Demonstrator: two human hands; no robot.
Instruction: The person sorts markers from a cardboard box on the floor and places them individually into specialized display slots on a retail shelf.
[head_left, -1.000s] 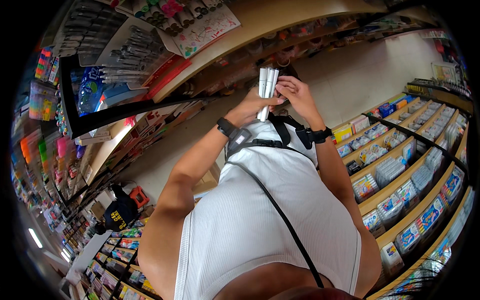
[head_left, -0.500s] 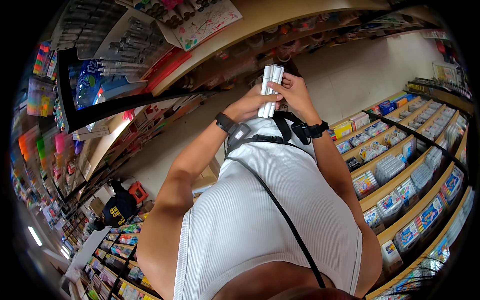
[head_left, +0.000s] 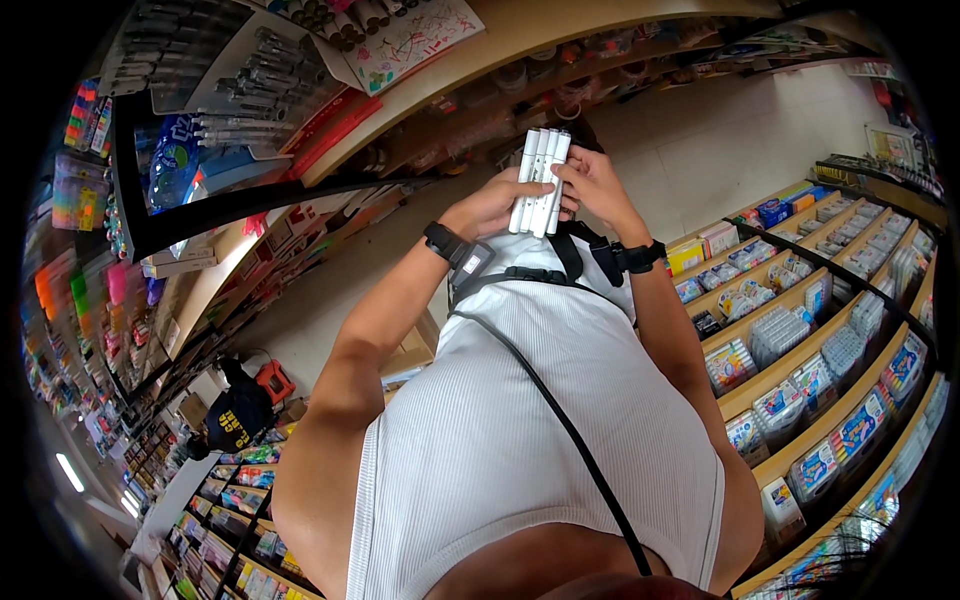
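Wears white ribbed sleeveless top (head_left: 550, 420), near. Just beyond, grips side-by-side row of slim white cylindrical markers (head_left: 540, 165) with bare left hand (head_left: 490, 207), thumb across front; holds row's right edge with bare right hand (head_left: 597, 190). Has tiered wooden racks (head_left: 772, 467) at right; faces pale wooden shelf (head_left: 560, 42), far.

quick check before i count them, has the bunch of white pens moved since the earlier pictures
Yes: judged against the yellow box on the right, the white pens have spread sideways, the rightmost top now nearer that box.
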